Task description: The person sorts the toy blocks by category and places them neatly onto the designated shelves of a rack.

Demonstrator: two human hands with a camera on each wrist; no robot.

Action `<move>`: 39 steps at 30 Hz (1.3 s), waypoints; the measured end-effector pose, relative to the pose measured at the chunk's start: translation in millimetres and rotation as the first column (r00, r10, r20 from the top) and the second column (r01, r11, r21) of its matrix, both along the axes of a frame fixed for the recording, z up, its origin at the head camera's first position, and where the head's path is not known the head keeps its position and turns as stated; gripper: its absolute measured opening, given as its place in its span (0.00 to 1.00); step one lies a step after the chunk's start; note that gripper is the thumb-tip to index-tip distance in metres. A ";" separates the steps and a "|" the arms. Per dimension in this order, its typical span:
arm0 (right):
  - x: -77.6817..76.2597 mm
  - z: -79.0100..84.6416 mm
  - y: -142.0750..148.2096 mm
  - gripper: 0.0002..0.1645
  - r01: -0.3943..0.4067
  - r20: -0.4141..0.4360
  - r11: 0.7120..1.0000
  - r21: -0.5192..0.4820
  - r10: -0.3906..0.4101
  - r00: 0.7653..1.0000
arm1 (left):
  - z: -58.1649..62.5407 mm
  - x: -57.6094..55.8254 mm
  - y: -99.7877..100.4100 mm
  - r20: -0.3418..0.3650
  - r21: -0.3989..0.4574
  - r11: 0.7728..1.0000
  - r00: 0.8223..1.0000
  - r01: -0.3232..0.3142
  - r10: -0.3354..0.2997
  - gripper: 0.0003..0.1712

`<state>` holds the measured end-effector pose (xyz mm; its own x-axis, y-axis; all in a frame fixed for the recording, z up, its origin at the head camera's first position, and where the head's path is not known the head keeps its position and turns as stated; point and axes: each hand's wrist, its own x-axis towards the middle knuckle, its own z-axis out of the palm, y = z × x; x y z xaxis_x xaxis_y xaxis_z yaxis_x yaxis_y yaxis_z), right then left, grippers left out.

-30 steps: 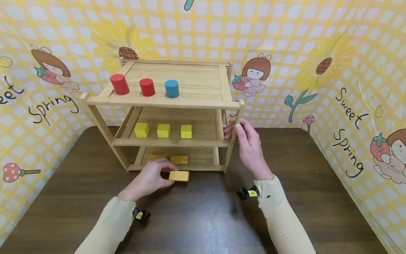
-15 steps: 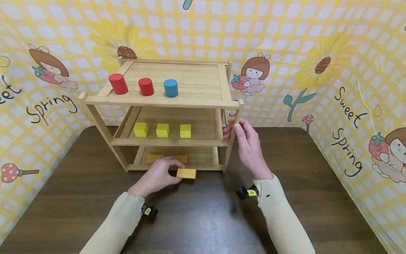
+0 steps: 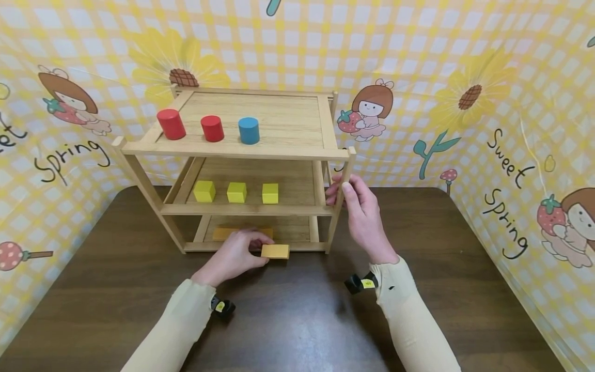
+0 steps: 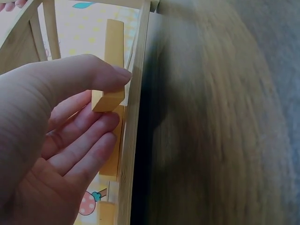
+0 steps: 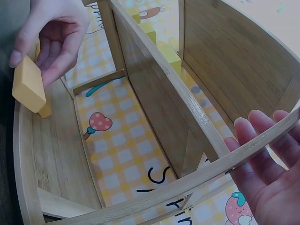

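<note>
A three-tier wooden shelf rack stands on the dark table. My left hand pinches a flat orange-yellow wooden block between thumb and fingers, at the front rail of the bottom tier. In the left wrist view the held block is gripped near one end, over the bottom tier. Behind it, orange blocks lie on that tier, partly hidden by the hand. My right hand holds the rack's front right post, thumb in front and fingers behind.
Two red cylinders and a blue cylinder stand on the top tier. Three yellow cubes sit in a row on the middle tier. A yellow checked cloth hangs close behind and at the sides of the table.
My left hand has moved right and slightly toward the rack with the block, mostly during the first half second. My right hand has stayed on the post.
</note>
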<state>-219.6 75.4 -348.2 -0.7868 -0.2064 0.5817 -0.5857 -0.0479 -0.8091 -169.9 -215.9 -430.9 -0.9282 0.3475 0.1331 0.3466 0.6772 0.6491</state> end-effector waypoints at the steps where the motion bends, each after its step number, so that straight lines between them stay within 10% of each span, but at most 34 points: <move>1: 0.1 0.2 -0.1 0.19 -0.001 0.000 1.000 -0.001 0.001 1.000 | -0.6 -0.5 0.2 0.001 0.001 1.000 1.000 -0.001 0.001 0.19; 39: 1.4 0.0 -0.6 0.19 -0.008 -0.001 1.000 -0.012 0.008 1.000 | 1.4 -21.6 32.1 -0.041 0.010 0.998 0.997 -0.068 0.069 0.20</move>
